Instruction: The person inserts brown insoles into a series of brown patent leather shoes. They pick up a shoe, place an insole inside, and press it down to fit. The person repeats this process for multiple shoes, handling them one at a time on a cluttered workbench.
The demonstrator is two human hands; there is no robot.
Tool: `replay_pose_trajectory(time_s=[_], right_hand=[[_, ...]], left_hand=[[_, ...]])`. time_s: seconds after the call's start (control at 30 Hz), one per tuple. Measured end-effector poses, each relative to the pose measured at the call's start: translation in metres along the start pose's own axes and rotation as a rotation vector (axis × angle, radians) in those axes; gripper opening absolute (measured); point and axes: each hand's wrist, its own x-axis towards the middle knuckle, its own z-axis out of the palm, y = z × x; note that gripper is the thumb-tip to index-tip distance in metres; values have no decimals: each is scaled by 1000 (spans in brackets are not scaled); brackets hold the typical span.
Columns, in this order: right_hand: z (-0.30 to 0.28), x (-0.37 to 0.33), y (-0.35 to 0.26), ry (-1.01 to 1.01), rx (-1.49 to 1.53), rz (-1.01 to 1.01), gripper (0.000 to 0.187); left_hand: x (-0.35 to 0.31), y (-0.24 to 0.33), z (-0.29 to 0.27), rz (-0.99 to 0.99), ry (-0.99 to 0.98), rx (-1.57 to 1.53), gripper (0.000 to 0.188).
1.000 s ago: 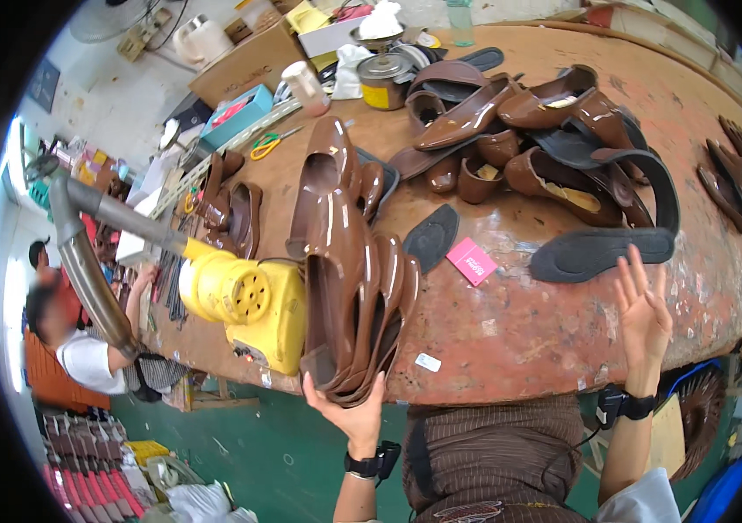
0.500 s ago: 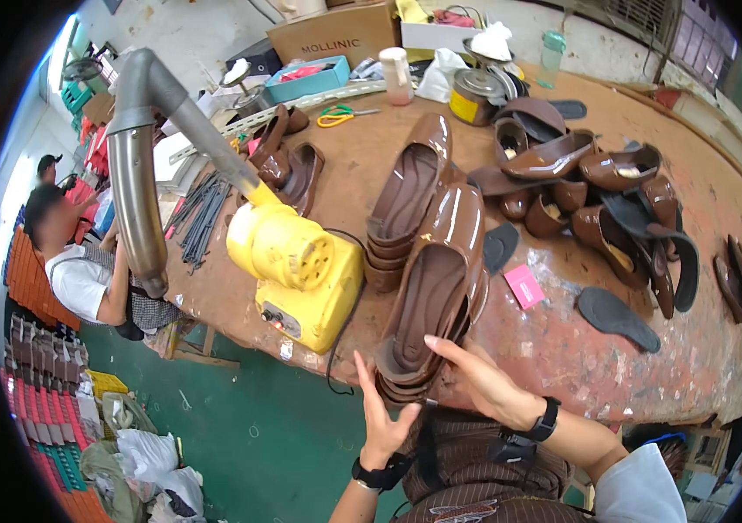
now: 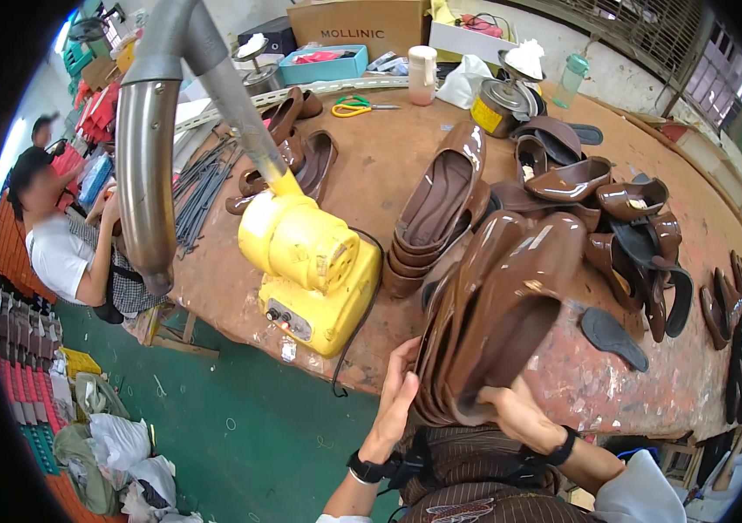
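A stack of nested glossy brown shoes [image 3: 510,292] is tilted up over the table's near edge, between my two hands. My left hand [image 3: 395,397] presses its fingers against the left side of the heels. At the right, my right hand [image 3: 524,420] grips the heel end of the stack, its thumb at the opening of the top shoe and its other fingers mostly hidden. Just beyond, a second nested stack of brown shoes [image 3: 442,196] stands on the table.
A yellow heat blower [image 3: 323,283] with a bent metal pipe [image 3: 149,174] stands left of the shoes. Loose brown shoes [image 3: 567,181] are heaped to the right, beside a black insole [image 3: 613,340]. Scissors [image 3: 355,106] and a tin [image 3: 495,112] lie farther back. A person [image 3: 61,257] sits at the left.
My hands have closed on the near shoe stack, which has been lifted and tipped to the right. The pink card is now hidden from sight. The view has shifted slightly.
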Motion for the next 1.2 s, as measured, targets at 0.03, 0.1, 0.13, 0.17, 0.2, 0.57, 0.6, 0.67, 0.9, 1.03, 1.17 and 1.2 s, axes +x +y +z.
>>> replay_pose_trajectory(time_s=[0.03, 0.1, 0.13, 0.17, 0.2, 0.57, 0.6, 0.67, 0.9, 1.03, 1.17, 1.2], right_hand=[[-9, 1, -2, -5, -118, -5, 56], [-16, -7, -28, -18, -417, -188, 51], [-25, -2, -39, -90, -505, -212, 51], [-34, 4, -47, -166, -538, -285, 53], [-46, 9, -53, -273, -550, -396, 56], [112, 53, -76, -1432, -995, -639, 84], [124, 56, -71, -1493, -1035, -690, 83], [146, 53, -64, -1557, -1107, -656, 77], [133, 40, -29, -701, -773, -589, 77], [95, 31, -23, -691, -522, 786, 65], [116, 57, -10, -618, -327, 797, 59], [121, 60, -3, -563, -329, 817, 59]], left_hand=[[-1, 6, 2, -1, 36, -106, 76], [-3, 23, 6, 17, 109, -321, 81], [-1, 24, 1, -23, 137, -486, 74], [0, 30, 0, -77, 216, -570, 73], [5, 40, 5, -132, 275, -659, 71], [-84, 27, -42, -245, 407, -1038, 70], [-88, 25, -45, -238, 415, -1055, 71], [-96, 21, -51, -184, 431, -1061, 72], [-142, 21, -100, 178, 493, -1120, 76], [-144, 35, -124, 304, 531, -1024, 78], [-130, 49, -140, 107, 694, -555, 115], [-127, 57, -140, 115, 686, -493, 122]])
